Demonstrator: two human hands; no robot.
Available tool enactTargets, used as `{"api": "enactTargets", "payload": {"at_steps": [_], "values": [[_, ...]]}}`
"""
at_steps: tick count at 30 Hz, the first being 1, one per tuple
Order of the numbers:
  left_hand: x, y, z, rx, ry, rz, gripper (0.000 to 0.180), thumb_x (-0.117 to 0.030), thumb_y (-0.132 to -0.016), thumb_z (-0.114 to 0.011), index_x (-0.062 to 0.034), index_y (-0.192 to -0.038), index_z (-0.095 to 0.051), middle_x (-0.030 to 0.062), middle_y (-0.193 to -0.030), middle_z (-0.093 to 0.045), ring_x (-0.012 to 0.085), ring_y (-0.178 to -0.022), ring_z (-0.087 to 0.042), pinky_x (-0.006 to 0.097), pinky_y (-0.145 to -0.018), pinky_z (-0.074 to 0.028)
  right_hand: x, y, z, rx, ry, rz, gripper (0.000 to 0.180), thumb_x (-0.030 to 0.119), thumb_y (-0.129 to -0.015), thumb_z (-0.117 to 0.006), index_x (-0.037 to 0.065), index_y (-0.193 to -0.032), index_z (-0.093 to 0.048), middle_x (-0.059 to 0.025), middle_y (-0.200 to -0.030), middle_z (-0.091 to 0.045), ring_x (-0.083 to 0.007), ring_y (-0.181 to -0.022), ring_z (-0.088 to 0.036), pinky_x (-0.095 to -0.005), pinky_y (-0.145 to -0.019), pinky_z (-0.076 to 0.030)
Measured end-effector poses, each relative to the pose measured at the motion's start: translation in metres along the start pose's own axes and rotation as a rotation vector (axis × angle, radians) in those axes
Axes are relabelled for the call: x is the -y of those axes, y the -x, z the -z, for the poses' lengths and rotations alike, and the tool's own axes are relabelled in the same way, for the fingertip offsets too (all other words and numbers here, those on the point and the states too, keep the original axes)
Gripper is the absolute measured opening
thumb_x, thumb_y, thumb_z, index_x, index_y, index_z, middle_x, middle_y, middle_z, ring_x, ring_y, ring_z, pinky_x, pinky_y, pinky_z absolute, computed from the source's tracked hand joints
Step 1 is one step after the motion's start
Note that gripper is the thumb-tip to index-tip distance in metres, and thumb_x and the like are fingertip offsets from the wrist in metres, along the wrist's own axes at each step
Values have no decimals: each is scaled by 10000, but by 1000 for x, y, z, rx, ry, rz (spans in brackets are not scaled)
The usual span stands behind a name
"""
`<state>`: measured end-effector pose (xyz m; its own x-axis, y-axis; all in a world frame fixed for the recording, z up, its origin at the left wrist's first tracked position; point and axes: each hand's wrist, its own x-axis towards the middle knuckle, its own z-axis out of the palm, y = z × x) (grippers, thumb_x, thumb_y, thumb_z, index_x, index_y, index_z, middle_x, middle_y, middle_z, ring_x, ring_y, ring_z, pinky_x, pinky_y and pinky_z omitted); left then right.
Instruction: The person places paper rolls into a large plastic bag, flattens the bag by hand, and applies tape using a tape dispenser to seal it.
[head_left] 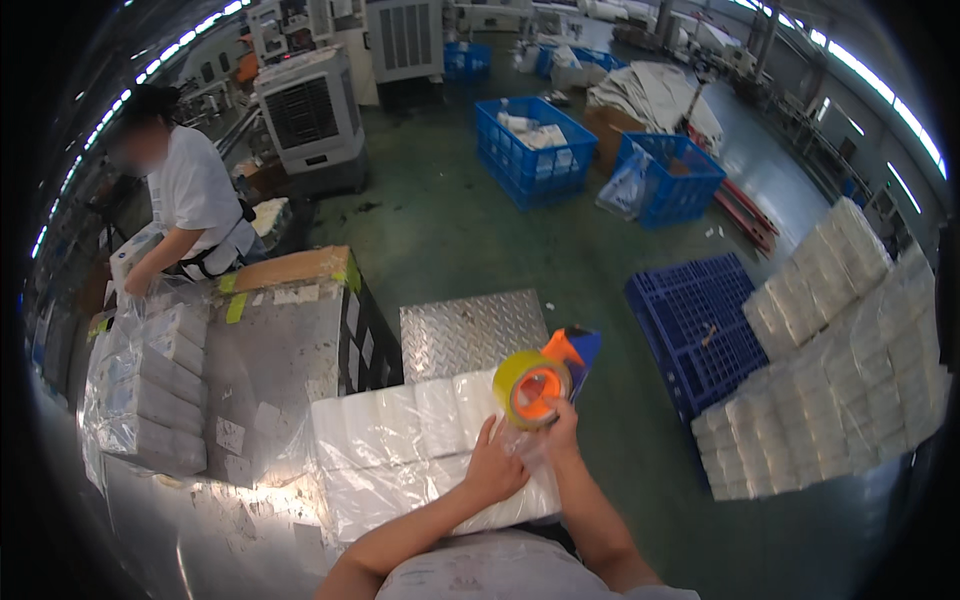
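A long pack of white paper bundles in a clear plastic bag [400,425] lies on the metal table in front of me. At its right end, my left hand [498,468] grips the loose film with bent fingers. My right hand [563,428] is closed on a tape dispenser [574,347] with orange and blue parts. It carries a roll of yellow tape [515,388] with an orange hub. The dispenser is held just over the bag's right end, beside my left hand. The right hand's fingers are partly hidden by the roll.
A co-worker [200,190] at the left handles another bagged pack [150,390] on the metal table [270,370]. Beyond my pack is a checkered metal plate [470,325]. Bagged packs [830,390] are stacked by a blue pallet [690,320]; blue crates [535,165] stand farther off.
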<state>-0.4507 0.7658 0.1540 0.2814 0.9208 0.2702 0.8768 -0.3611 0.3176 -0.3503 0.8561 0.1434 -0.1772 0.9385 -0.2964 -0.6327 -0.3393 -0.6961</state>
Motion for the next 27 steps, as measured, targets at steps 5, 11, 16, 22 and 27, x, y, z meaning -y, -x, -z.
{"api": "enactTargets", "payload": {"at_steps": [5,11,16,22,27], "values": [[4,8,-13,11,1,119,377,-295,-787,-494,-91,-1098,-551,93,-1121,-558,313,-1133,-458,524,-1033,-186,-25,-7,6,107,108,-67,391,189,-778,-488,-12,-1112,-515,-127,-1062,-576,-242,-974,-568,-358,-868,-447],[-13,10,26,-255,314,257,398,-266,-797,-559,-12,-1102,-532,165,-1042,-588,326,-1004,-549,412,-880,-389,-20,1,-10,278,161,-158,432,212,-814,-463,-25,-1176,-451,-144,-1139,-525,-254,-1059,-517,-367,-942,-398],[-27,26,116,142,955,602,343,-236,-787,-611,-2,-1037,-598,163,-967,-633,258,-917,-604,358,-821,-456,-15,16,-23,351,267,-196,490,181,-815,-490,-37,-1239,-377,-156,-1197,-474,-254,-1094,-480,-349,-952,-371],[-44,24,209,-213,1339,347,422,-339,-857,-543,11,-1090,-580,169,-1032,-615,252,-1005,-568,364,-910,-409,-22,22,-21,392,606,85,519,159,-809,-511,-49,-1253,-340,-159,-1187,-470,-245,-1072,-482,-334,-930,-372],[-84,30,251,-790,1592,-150,713,-577,-848,-387,51,-1171,-487,261,-1115,-538,377,-1077,-492,475,-930,-343,-15,27,-26,393,728,249,553,144,-800,-531,-59,-1264,-310,-161,-1180,-462,-239,-1064,-474,-326,-925,-362]]}}
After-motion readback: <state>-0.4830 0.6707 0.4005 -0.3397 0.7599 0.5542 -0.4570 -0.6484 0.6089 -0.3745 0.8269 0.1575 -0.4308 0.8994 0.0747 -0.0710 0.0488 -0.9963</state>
